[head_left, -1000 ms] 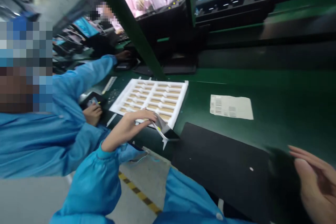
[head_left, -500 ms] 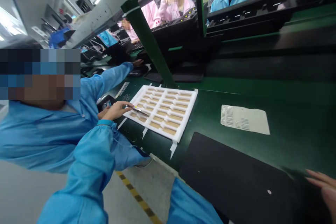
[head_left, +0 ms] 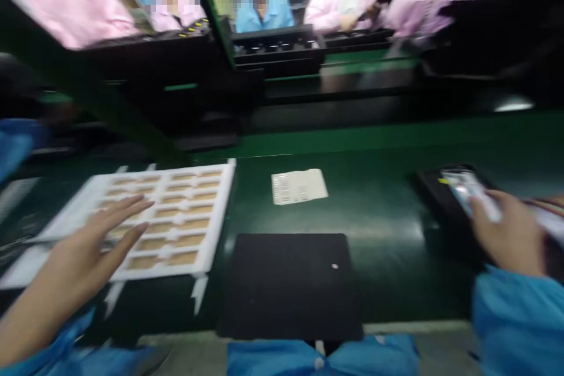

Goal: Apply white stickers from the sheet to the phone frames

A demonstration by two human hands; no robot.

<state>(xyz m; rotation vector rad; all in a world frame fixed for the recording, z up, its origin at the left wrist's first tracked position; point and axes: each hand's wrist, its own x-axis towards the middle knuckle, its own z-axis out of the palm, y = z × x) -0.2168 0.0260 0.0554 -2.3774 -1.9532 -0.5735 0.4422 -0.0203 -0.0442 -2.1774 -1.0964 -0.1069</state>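
Observation:
My left hand [head_left: 94, 241] hovers over the left part of a white foam tray [head_left: 215, 217], fingers stretched out and apart, holding nothing. The tray has rows of slots with brown bottoms, and the hand covers some of them. Far to the right, my right hand [head_left: 506, 229] is closed on a flat silver phone-like device [head_left: 469, 185] with a yellow tab at its end. That device lies at or just over a black tray-like holder [head_left: 429, 182]; motion blur hides whether it touches. Between my hands a black mat [head_left: 291, 288] lies on the green bench.
A pale label sheet [head_left: 304, 185] with rows of small strips lies behind the mat. A green post [head_left: 145, 123] slants behind the foam tray. Across the bench, several people in pink and blue coats sit. A blue sleeve [head_left: 17, 141] shows at far left.
The view has swung right. My left hand, earlier holding a slim device at the foam tray, is now open above it. My right hand now grips a device at the right.

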